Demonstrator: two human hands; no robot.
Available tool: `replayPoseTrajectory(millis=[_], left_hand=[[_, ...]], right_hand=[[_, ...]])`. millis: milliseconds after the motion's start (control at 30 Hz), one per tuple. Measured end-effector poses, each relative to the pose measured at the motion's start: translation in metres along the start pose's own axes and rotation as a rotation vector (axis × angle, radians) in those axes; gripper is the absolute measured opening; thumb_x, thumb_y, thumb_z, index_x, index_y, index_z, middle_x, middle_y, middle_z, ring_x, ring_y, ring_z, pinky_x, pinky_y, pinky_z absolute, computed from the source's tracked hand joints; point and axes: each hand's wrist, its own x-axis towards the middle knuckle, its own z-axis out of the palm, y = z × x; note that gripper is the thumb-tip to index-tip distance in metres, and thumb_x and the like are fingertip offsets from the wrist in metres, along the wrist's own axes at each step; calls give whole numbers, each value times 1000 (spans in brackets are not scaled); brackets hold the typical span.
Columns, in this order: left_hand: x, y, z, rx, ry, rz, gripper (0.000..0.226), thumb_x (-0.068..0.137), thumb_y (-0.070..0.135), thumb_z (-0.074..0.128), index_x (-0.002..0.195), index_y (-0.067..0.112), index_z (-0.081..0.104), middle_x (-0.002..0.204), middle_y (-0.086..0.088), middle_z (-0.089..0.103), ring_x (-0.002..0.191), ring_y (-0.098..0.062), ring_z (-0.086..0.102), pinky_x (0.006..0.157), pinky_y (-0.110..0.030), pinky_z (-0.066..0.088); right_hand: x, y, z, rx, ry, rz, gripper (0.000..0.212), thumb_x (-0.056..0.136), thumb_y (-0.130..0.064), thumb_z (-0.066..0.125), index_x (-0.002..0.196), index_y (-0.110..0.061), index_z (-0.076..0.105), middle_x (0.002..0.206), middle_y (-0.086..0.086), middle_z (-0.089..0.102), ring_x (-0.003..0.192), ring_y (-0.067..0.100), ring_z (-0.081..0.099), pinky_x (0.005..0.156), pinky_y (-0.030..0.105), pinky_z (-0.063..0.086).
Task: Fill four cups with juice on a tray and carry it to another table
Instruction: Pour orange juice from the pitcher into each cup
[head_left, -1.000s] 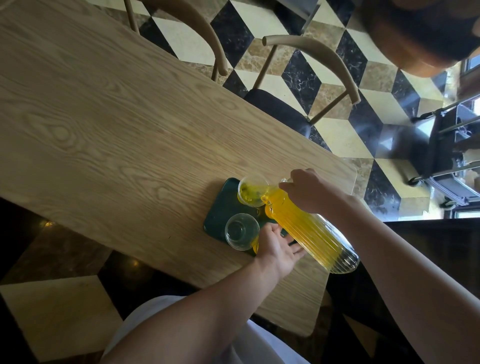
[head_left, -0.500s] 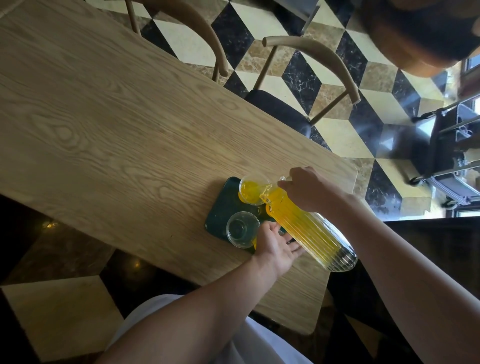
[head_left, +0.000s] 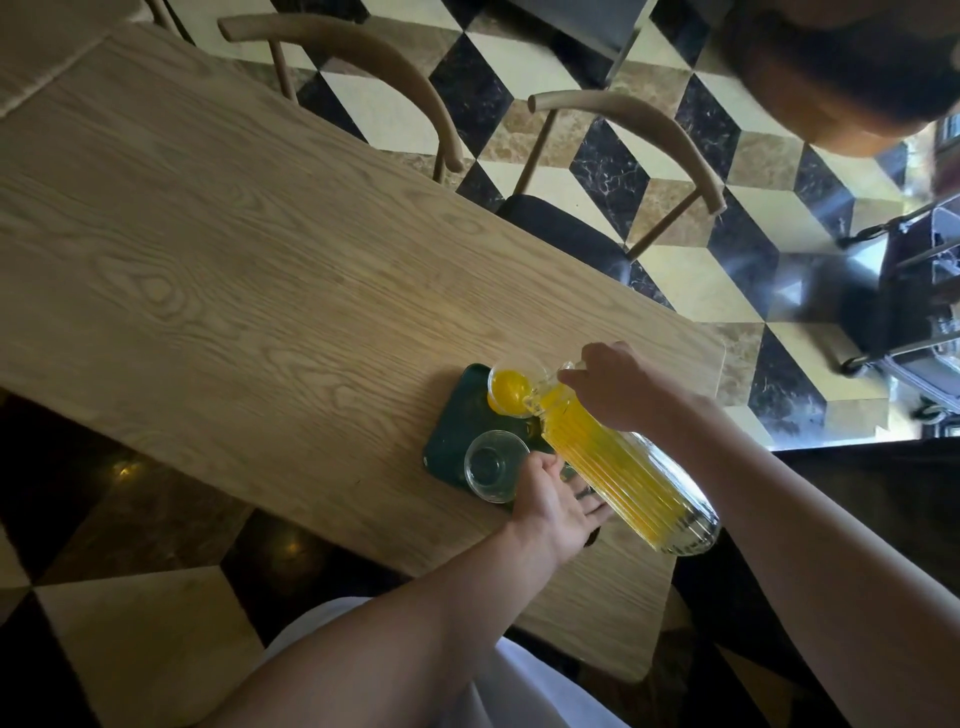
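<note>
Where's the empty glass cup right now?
The empty cup stands on the near end of the dark green tray, just left of the left hand and nearer than the juice-filled cup.

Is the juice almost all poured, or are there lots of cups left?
Partly done. The far cup on the tray holds juice, and the right hand tilts the jug at it. The near cup is empty. The left hand rests on the tray's near end and hides whatever other cups stand there. The tray sits on this table, so carrying is left.
</note>
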Motion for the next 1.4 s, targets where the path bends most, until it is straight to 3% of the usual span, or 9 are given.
replayPoseTrajectory(millis=[133,200,367,533,633,800,933,1267,1400], left_hand=[[-2,-1,-1,33,9,9,64,97,30,29,160,24,20,154,-25,40,139,-49,39,118,-62,25],[-3,1,-1,22,16,2,66,97,29,30,161,27,14,158,-25,34,142,-50,35,119,-62,24],[-2,3,-1,29,25,-15,69,98,29,30,162,28,6,167,-21,13,150,-49,19,121,-62,18],[-3,3,0,33,17,-3,67,97,28,30,161,26,12,162,-23,26,145,-50,29,119,-63,24],[-3,2,1,48,22,5,68,96,27,30,162,25,11,161,-23,27,144,-50,30,118,-62,25],[-1,5,2,14,33,-19,71,96,27,31,162,27,4,169,-20,6,151,-49,13,121,-61,18],[1,6,0,19,19,-17,71,96,26,31,162,28,5,168,-20,12,149,-49,20,121,-61,19],[-2,9,-2,81,53,-1,70,98,29,31,162,27,4,168,-21,11,150,-49,18,121,-61,18],[-4,17,-3,167,81,59,69,98,27,32,162,24,7,166,-22,16,149,-50,19,120,-59,22]], right_hand=[[-1,-3,1,54,-24,33,34,100,-36,45,103,-7,62,86,9,58,78,27,60,68,43,53],[-2,-1,1,98,-38,43,32,98,-37,46,91,-7,54,86,12,55,81,31,56,72,44,49],[-3,-1,-1,104,-48,52,32,98,-37,46,88,-8,52,81,10,53,80,31,55,71,43,47],[0,-1,0,81,-43,54,32,98,-37,45,87,-8,52,82,10,52,78,29,54,68,39,43],[-1,-2,-1,40,-24,26,34,101,-36,46,99,-6,61,82,10,56,76,31,59,68,46,52],[3,-4,-2,-89,-7,-46,33,105,-35,43,121,-18,67,87,9,61,76,28,66,66,42,59],[10,-1,3,-67,13,-6,34,103,-39,46,107,-14,69,74,4,55,62,22,60,50,32,46],[8,2,7,13,39,33,33,101,-39,48,97,-13,67,71,3,53,62,23,59,53,35,48],[0,9,5,164,66,60,35,95,-45,44,74,-17,49,69,1,50,58,16,47,59,31,38]])
